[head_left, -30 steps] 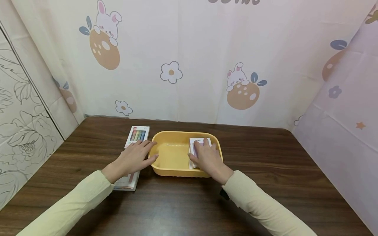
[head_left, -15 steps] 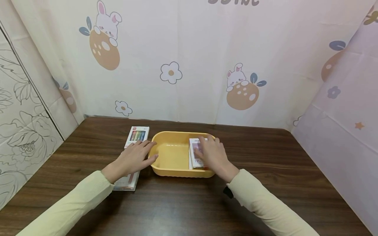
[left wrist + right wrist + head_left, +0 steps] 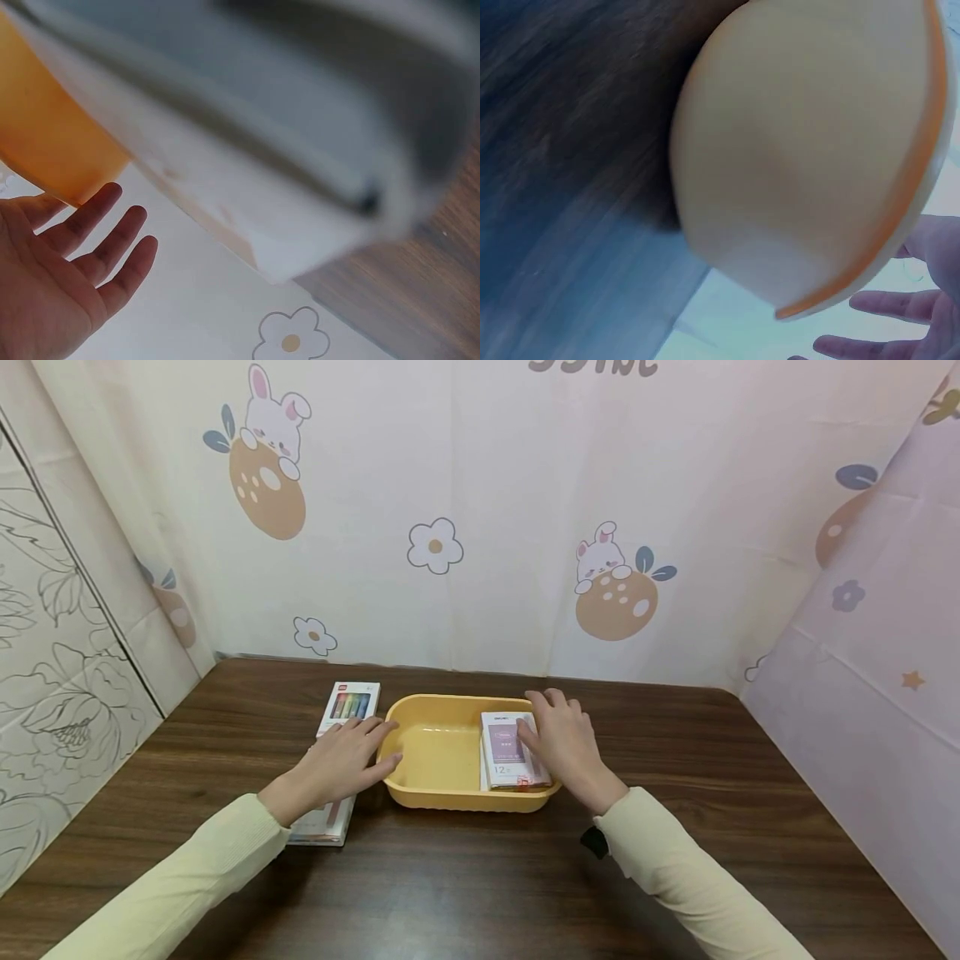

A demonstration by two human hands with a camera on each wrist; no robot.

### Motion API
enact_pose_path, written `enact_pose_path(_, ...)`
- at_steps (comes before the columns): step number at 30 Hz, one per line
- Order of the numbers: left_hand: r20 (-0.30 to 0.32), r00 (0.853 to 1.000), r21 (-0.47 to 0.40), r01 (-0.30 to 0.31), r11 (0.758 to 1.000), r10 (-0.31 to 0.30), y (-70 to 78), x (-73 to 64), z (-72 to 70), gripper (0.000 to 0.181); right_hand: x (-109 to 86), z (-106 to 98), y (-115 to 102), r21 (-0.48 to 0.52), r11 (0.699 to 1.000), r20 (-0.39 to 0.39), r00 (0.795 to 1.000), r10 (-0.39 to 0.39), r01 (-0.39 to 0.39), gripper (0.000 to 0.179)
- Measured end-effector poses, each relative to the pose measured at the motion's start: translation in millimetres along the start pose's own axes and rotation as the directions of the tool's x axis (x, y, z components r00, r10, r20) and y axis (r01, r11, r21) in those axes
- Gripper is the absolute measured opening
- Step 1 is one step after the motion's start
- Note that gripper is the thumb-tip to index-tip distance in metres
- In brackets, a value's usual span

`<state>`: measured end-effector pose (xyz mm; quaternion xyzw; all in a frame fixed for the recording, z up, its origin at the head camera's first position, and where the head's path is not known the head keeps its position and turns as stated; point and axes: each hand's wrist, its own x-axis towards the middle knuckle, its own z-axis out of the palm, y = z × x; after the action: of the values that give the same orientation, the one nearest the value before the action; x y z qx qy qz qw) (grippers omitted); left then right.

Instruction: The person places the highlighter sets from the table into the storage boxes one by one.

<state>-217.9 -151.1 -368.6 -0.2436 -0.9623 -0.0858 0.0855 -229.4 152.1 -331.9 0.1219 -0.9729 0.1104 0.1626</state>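
Bunny-print curtain, dark wood counter, yellow tub stretched left to right, white box inside pointing toward the curtain, left hand and right hand loosely spread at the tub's ends

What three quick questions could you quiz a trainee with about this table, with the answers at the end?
Judge from the head view.

1. Which part of the yellow tray holds the white-and-purple box? A: left end. B: middle. C: right end.
2. True or false: the white box with the multicoloured panel lies outside the tray, to its left.
3. Which hand is nearer the white-and-purple box?

Key: 1: C. 2: True. 3: The right hand.
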Motion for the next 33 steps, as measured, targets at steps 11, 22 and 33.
enact_pose_path(11,-0.032,0.999,0.03,-0.009,0.999,0.01,1.1,-0.4,0.4,0.054,1.2,9.9,24.1,0.035,0.999,-0.045,0.998,0.035,-0.033,0.042)
enact_pose_path(22,-0.055,0.998,0.054,0.01,0.998,-0.007,3.6,-4.5,-3.9,0.054,-0.1,18.2,38.2,0.104,0.993,-0.019,0.998,0.055,-0.053,0.04)
enact_pose_path(33,-0.103,0.991,0.076,0.095,0.993,-0.087,-4.5,-17.2,-15.6,0.051,-0.6,23.1,46.1,0.159,0.986,0.021,0.999,0.041,-0.044,0.038)
